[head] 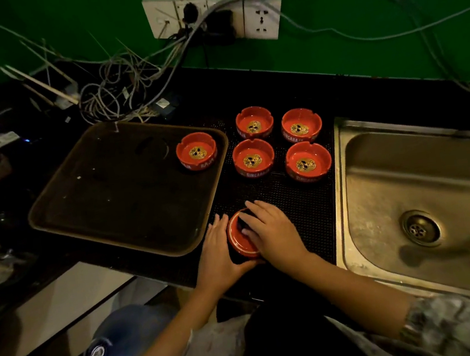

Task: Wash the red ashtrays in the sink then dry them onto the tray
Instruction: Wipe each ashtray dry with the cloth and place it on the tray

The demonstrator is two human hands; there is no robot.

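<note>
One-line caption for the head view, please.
Both hands, left and right, hold a tilted red ashtray on the mat; one ashtray sits on the tray.

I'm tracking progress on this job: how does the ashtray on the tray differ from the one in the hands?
The ashtray on the tray sits upright in the far right corner of the tray, its gold emblem showing; nothing touches it. The ashtray in the hands is tilted over the black mat, its inside hidden. The left hand cups it and the right hand lies across it. Both are red, round ashtrays.
</note>
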